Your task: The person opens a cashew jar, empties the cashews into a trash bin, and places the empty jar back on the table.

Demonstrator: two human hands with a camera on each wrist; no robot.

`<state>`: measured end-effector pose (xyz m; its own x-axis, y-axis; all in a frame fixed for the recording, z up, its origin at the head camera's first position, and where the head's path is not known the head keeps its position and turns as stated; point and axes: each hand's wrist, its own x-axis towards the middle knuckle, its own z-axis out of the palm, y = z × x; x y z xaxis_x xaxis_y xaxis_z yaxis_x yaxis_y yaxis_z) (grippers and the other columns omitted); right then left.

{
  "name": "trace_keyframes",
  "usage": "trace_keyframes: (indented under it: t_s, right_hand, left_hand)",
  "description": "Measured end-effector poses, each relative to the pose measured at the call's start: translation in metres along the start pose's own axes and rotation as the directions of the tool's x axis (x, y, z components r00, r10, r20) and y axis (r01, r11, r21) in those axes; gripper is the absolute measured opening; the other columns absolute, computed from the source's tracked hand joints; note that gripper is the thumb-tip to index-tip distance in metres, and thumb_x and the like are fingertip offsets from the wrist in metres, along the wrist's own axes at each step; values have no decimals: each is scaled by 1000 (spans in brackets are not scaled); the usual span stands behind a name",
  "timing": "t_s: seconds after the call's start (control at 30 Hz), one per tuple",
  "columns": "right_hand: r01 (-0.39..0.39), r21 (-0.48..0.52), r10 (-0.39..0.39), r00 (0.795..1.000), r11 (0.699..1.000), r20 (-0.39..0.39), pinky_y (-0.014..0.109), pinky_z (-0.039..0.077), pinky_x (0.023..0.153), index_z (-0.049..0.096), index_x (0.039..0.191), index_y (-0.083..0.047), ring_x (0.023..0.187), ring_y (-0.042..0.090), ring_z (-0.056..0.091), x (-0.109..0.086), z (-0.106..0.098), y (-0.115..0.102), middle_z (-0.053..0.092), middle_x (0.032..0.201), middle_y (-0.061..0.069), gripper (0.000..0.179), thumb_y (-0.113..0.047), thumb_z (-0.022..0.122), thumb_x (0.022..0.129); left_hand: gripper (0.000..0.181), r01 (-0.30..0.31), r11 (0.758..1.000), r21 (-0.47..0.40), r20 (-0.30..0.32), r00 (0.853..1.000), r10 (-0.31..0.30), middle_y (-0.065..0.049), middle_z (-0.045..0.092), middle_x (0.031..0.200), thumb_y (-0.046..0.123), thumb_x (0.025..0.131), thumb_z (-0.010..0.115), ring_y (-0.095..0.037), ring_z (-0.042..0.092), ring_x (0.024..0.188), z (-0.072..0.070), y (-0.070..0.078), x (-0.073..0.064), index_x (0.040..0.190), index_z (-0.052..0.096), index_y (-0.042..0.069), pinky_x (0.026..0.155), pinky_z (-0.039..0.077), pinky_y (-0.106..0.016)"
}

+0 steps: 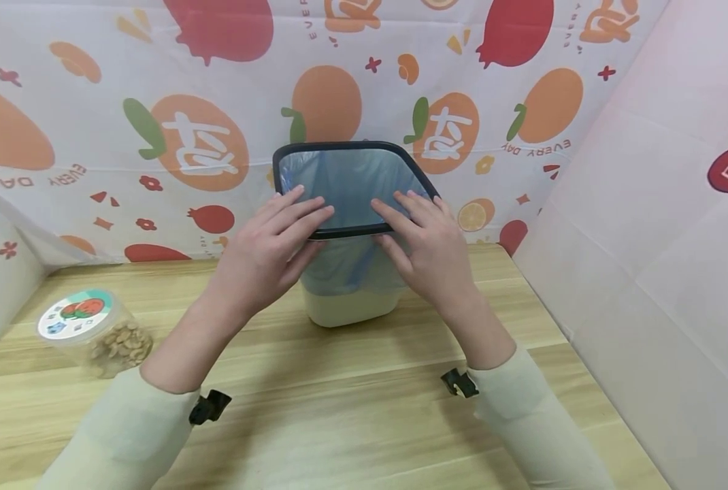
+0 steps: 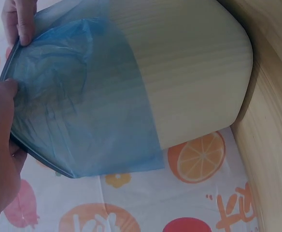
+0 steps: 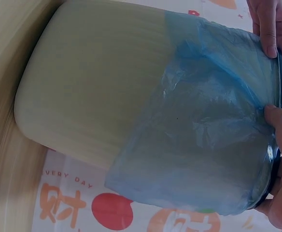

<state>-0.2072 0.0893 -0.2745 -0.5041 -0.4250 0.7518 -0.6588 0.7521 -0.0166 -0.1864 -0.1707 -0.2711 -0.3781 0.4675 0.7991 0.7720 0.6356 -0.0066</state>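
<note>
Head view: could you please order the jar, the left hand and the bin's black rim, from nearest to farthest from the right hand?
1. Black rim: touched by the right hand.
2. Left hand: at the rim's left part.
3. Jar: far left, on the table.

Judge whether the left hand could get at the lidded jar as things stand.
Probably yes: the lidded jar sits beside the left forearm with nothing on top, though the left hand would first have to release the bin rim.
</note>
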Motion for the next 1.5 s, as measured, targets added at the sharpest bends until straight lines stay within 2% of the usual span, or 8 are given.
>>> trace_keyframes:
  t_s: [0.33, 0.6, 0.8, 0.93, 1.07, 1.13, 1.3, 1.5]
  right_hand:
    - [6, -13, -6, 1000, 1000, 8, 58, 37, 111, 63, 137, -25, 130, 31, 56, 3, 4, -9, 64, 133, 12, 42, -37, 65, 97]
    - [17, 2, -17, 1000, 1000, -12, 57, 36, 112, 62, 138, -23, 130, 33, 56, 4, 8, -11, 64, 133, 13, 48, -40, 69, 93]
    - [-11, -22, 11, 1000, 1000, 11, 65, 23, 116, 55, 145, -24, 142, 38, 41, 1, 10, -15, 54, 145, 15, 59, -46, 68, 92]
    - [5, -34, -5, 1000, 999, 5, 70, 21, 114, 50, 148, -24, 147, 44, 28, -1, 12, -20, 46, 151, 18, 68, -51, 69, 89]
    - [58, -21, -58, 998, 998, -17, 71, 20, 113, 49, 148, -22, 148, 47, 22, -5, 12, -30, 41, 154, 20, 70, -51, 70, 88]
    - [98, -1, -98, 995, 995, -33, 69, 19, 115, 49, 147, -20, 149, 46, 21, -7, 12, -38, 40, 154, 21, 69, -48, 71, 87]
    - [234, 19, -232, 971, 972, -64, 60, 19, 120, 55, 142, -15, 150, 41, 22, -10, 14, -62, 42, 154, 20, 64, -43, 73, 87]
    - [373, 42, -372, 928, 927, -30, 54, 20, 122, 59, 139, -16, 150, 39, 23, -16, 34, -98, 39, 156, 20, 58, -46, 66, 90]
  left_hand:
    - [49, 26, 1000, 8, -9, 1000, -26, -13, 66, 131, 10, 83, 79, -33, 49, 137, -6, -5, -6, 131, 67, 10, 111, 37, -59]
    - [49, 32, 999, 4, -10, 999, -32, -13, 65, 132, 12, 83, 78, -32, 48, 138, -9, -8, -10, 131, 66, 11, 113, 35, -57]
    - [61, 51, 999, 20, 34, 998, -51, -13, 56, 144, 20, 85, 76, -32, 40, 144, -10, -9, -11, 142, 57, 10, 114, 35, -56]
    - [70, 74, 996, 51, 66, 995, -78, -15, 44, 154, 37, 90, 71, -36, 34, 146, -14, -10, -15, 150, 46, 10, 112, 38, -56]
    - [71, 96, 993, 62, 51, 994, -99, -17, 43, 154, 55, 98, 53, -41, 36, 144, -28, -11, -26, 151, 43, 9, 115, 35, -53]
    - [72, 108, 991, 78, 38, 993, -111, -16, 45, 152, 58, 99, 46, -40, 39, 142, -39, -11, -33, 151, 43, 8, 117, 34, -49]
    - [72, 158, 977, 143, 1, 987, -160, -17, 51, 147, 58, 98, 48, -39, 47, 135, -70, -18, -54, 149, 46, 7, 119, 32, -40]
    - [73, 227, 955, 192, -57, 974, -220, -22, 59, 135, 61, 96, 49, -44, 55, 122, -98, -31, -90, 142, 55, 5, 117, 34, -38]
